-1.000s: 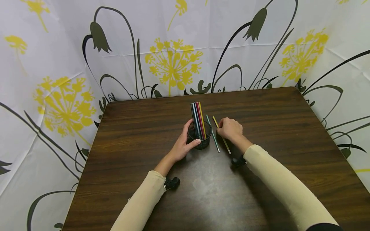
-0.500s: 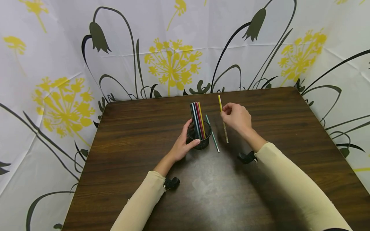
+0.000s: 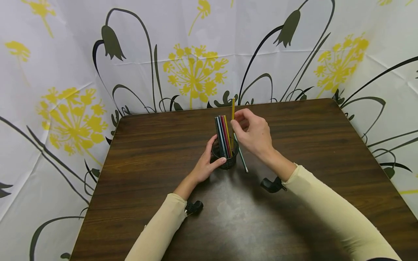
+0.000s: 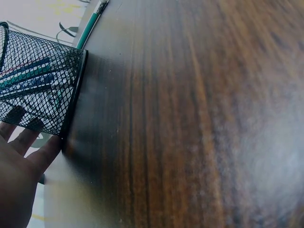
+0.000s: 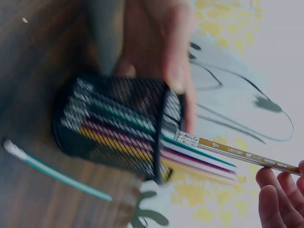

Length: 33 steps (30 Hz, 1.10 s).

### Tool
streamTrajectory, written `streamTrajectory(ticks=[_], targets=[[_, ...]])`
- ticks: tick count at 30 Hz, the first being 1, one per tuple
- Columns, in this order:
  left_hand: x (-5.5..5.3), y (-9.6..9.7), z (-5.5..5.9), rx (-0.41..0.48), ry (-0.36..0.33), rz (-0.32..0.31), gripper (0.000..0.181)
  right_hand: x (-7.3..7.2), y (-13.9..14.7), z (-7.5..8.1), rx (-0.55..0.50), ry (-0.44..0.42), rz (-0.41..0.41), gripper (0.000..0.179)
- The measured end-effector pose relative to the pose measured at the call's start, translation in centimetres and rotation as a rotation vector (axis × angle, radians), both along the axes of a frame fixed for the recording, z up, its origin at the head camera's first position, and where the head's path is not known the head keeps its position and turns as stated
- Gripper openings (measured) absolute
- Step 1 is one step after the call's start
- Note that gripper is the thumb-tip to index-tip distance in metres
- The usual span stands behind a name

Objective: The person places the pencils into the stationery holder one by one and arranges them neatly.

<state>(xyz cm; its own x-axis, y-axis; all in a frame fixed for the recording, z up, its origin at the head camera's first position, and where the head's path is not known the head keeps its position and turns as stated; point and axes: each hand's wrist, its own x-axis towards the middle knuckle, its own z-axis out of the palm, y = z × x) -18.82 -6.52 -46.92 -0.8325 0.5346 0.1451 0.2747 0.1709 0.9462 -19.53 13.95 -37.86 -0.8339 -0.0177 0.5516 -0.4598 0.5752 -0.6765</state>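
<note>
A black mesh pencil cup stands upright on the table, holding several pencils in dark, white, red and yellow. My left hand grips its side, thumb at the near side and fingers round the far left. Above the cup's right rim, my right hand pinches a yellow pencil held nearly vertical. In the right wrist view that pencil has its silver end right at the cup's mouth, fingertips near the other end. A green pencil lies on the table just right of the cup.
The brown wood-grain table has its back edge against a white curtain printed with flowers. Small black cameras are strapped at both wrists.
My right hand has picked up the yellow pencil from the table, raised it upright and carried it left to the cup. My left hand has stayed on the cup.
</note>
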Motion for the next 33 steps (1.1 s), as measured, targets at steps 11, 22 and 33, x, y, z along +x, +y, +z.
streamTrajectory(ticks=[11,22,33], targets=[[0.1,-0.1,0.1,-0.009,0.003,-0.012,0.078,0.6,-2.4,-3.4,0.106,-0.132,0.081,0.011],[0.1,0.0,0.2,-0.028,-0.003,-0.012,0.079,0.2,-3.0,-4.8,0.190,-0.218,0.027,0.012],[0.1,0.1,0.1,-0.016,0.019,-0.007,0.079,-0.9,-3.6,-5.5,0.190,-0.236,-0.047,0.012]])
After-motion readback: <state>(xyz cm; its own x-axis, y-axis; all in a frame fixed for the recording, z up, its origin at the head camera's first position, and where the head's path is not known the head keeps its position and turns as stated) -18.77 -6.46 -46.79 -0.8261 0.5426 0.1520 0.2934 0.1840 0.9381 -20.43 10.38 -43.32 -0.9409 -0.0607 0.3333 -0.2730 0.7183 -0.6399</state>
